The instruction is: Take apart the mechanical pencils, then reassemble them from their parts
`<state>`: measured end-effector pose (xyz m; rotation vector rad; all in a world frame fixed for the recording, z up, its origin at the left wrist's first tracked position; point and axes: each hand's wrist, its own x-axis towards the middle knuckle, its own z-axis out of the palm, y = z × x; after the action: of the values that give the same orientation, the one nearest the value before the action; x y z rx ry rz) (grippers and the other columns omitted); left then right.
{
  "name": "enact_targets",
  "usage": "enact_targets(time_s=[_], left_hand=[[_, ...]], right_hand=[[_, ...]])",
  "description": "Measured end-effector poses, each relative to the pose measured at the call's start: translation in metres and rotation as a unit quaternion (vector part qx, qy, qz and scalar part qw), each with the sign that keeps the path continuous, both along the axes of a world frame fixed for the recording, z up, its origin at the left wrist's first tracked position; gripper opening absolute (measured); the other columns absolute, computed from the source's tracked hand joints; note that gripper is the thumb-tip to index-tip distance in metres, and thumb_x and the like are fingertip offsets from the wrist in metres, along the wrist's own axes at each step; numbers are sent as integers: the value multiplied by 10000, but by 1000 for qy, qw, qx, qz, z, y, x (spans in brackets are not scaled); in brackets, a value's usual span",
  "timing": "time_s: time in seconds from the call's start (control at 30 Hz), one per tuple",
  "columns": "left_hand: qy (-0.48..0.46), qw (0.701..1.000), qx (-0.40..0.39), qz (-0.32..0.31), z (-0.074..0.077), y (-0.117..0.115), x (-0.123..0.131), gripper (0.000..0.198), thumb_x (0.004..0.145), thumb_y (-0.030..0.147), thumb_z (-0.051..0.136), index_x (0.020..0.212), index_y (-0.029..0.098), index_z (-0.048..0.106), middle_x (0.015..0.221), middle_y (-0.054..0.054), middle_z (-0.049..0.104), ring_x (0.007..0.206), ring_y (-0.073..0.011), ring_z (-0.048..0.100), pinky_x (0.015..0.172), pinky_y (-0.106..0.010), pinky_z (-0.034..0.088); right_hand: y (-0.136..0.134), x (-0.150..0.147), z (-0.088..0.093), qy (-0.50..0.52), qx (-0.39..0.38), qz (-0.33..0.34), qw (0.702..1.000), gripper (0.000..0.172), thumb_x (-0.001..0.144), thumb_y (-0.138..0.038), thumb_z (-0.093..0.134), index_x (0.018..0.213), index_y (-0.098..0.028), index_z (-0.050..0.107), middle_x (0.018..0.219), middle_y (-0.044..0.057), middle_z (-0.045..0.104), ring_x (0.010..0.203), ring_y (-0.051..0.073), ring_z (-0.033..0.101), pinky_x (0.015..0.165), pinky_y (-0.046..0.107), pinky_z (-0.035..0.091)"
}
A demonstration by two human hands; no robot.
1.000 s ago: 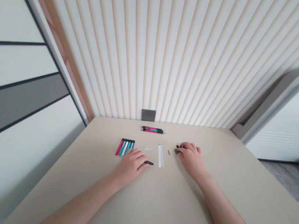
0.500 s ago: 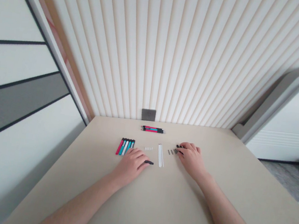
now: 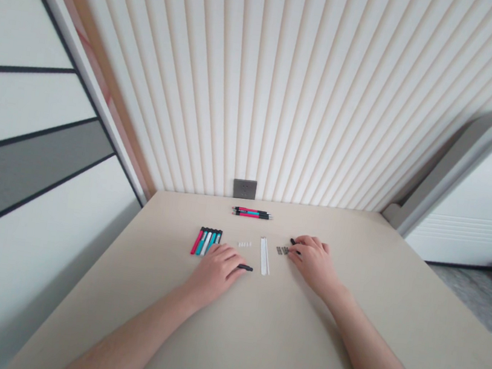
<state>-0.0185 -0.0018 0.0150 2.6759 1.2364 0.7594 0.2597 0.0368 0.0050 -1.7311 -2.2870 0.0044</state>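
Note:
My left hand [image 3: 217, 269] rests on the table with its fingers closed round a black pen part [image 3: 245, 267], whose end points right. Just behind that hand lies a row of coloured pen barrels [image 3: 199, 244], pink, blue and white with black ends. My right hand [image 3: 312, 260] is at a group of small grey springs [image 3: 281, 250], thumb and fingertips drawn together beside them. A black piece [image 3: 293, 241] shows at its fingers; whether it is held or lies behind them is unclear. Between the hands lie thin white refills [image 3: 264, 256] and a row of small white pieces [image 3: 244, 244].
Several whole pens [image 3: 251, 213] lie stacked near the back of the table [image 3: 251, 344]. Behind them stands a ribbed white wall with a dark socket [image 3: 244, 189]. A white cabinet [image 3: 6, 224] borders the left side; a grey-white panel [image 3: 477, 199] stands on the right.
The grey springs beside my right hand now lie closer together. My right fingers have shifted slightly, while my left hand stays put with the black pen part.

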Motion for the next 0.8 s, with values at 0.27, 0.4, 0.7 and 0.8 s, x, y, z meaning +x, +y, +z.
enact_targets(time_s=[0.27, 0.4, 0.7, 0.8], left_hand=[[9, 1000, -10, 3, -2, 0, 0, 45, 906, 240, 615, 936, 212, 634, 913, -16, 671, 923, -205, 582, 841, -371, 406], [12, 1000, -15, 7, -1, 0, 0, 41, 900, 239, 625, 928, 210, 632, 913, -12, 671, 923, -207, 579, 841, -375, 405], [13, 1000, -14, 4, 0, 0, 0, 42, 908, 243, 614, 929, 215, 638, 909, -15, 673, 920, -206, 586, 843, -373, 408], [15, 1000, -16, 3, 1, 0, 0, 53, 917, 252, 600, 928, 216, 637, 911, -16, 673, 920, -205, 582, 845, -373, 407]], right_hand=[[-1, -3, 1, 11, -8, -2, 1000, 164, 900, -315, 578, 890, -286, 740, 1104, 37, 662, 1040, 232, 546, 848, 374, 339], [-2, -4, 3, 17, -11, 0, 1000, 164, 903, -330, 578, 896, -291, 737, 1102, 33, 663, 1052, 232, 546, 857, 377, 334], [0, -6, 0, 10, -10, 4, 1000, 164, 899, -350, 590, 873, -284, 738, 1103, 29, 661, 1043, 224, 545, 853, 374, 334], [-1, -7, 1, 14, -9, 2, 1000, 152, 896, -339, 596, 868, -283, 735, 1096, 19, 662, 1046, 220, 543, 854, 376, 332]])
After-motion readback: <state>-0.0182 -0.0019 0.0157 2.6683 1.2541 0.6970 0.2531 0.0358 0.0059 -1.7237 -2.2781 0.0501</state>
